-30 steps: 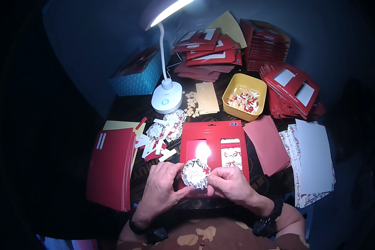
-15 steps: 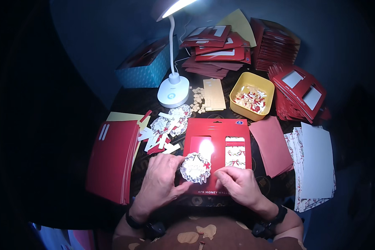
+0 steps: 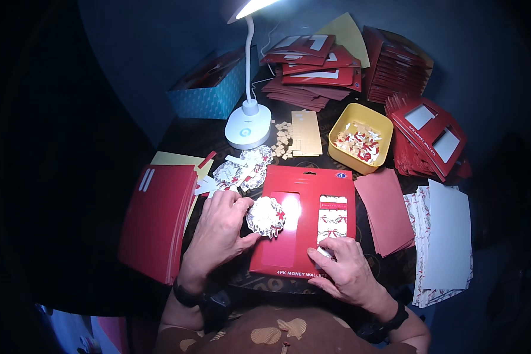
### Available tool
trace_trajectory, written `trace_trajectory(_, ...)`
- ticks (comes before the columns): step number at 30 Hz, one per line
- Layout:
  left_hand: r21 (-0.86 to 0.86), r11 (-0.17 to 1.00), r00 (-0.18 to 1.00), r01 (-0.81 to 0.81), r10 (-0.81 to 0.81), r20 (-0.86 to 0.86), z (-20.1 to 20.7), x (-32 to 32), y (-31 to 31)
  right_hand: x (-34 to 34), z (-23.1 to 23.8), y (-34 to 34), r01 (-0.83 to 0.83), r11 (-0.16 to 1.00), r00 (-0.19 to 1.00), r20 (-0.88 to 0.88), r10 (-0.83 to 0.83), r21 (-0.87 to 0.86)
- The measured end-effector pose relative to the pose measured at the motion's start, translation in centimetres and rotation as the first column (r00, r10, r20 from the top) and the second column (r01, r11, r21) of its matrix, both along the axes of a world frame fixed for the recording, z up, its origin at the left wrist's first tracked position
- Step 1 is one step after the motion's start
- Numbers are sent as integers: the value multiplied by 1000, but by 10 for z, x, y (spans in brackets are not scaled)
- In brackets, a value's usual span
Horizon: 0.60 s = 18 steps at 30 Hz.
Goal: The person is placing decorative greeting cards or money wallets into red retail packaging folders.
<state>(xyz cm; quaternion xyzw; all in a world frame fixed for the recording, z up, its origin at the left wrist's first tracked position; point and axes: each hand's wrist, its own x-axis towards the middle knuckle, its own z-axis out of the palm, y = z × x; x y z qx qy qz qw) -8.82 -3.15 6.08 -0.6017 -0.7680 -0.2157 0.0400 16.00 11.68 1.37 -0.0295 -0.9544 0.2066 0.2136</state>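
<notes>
A round paper cutout of a wreath (image 3: 266, 217), with grey leaves and a red bow, is pinched at its left edge by my left hand (image 3: 218, 227). It is over the left window of a red card money-wallet pack (image 3: 307, 184). My right hand (image 3: 349, 270) rests on the lower right of this pack, index finger and thumb apart, partly covering the right window. Printed wallets with red bows (image 3: 333, 219) show through that window. Beyond my left hand lie more wreath cutouts (image 3: 242, 171) and loose strips.
A yellow tub (image 3: 361, 138) of small paper bits stands beyond the pack, near a white lamp (image 3: 248, 127). Red cards (image 3: 159, 224) are stacked left; pink sheets (image 3: 386, 212) and white sheets (image 3: 448, 236) right. Red packs (image 3: 315, 62) and a teal box (image 3: 209, 91) stand behind.
My left hand has moved the wreath cutout up and slightly left, uncovering the lower left window. My right hand has gone from closed fingers above the pack to resting on its lower right.
</notes>
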Motion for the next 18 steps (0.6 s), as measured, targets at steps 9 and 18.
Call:
trace_trajectory(9,-91,996,999,24,-21,31,4,1,9,1,-6,2,8,999,1000,2,-8,-38)
trace_trajectory(18,-102,993,996,62,-55,75,0,1,18,2,-6,5,-31,995,1000,-5,31,-89)
